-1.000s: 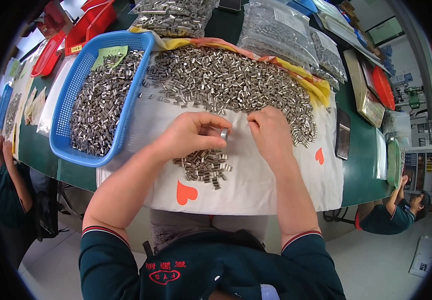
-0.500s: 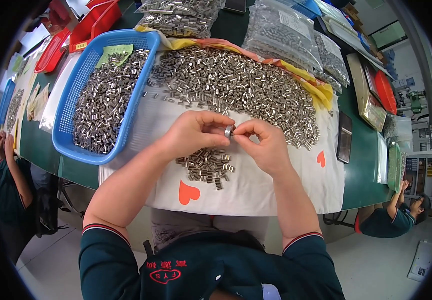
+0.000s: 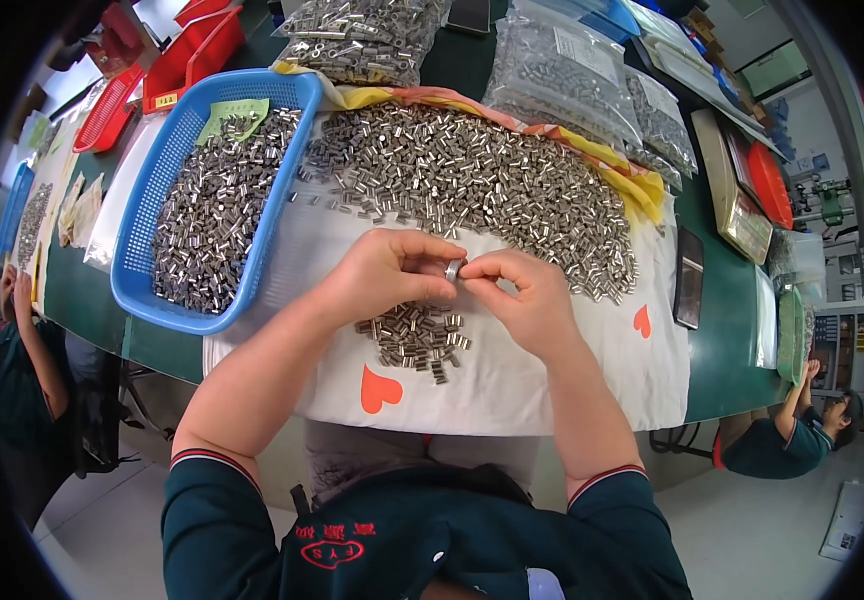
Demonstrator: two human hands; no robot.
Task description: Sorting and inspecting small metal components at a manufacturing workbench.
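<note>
Between the thumb and fingers of my left hand (image 3: 377, 270) is a small shiny metal ring (image 3: 453, 269), held above the white cloth (image 3: 602, 385). My right hand (image 3: 527, 295) is closed in a pinch right beside the ring. Whatever its fingertips hold, if anything, is hidden. Below my left hand lies a small heap of short metal cylinders (image 3: 412, 340), partly covered by that hand. Beyond both hands a much larger pile of the same cylinders (image 3: 482, 165) spreads over the cloth.
A blue basket (image 3: 137, 225) of cylinders stands at the left. Bags of metal parts (image 3: 562, 70) lie at the back, behind a rolled yellow and orange cloth edge (image 3: 642, 190). A dark phone (image 3: 689, 275) rests at the right. Other people (image 3: 787, 435) sit on both sides.
Both hands have shifted very slightly left with the ring, my right fingertips staying close to it. The view has moved a little; the piles look the same.
</note>
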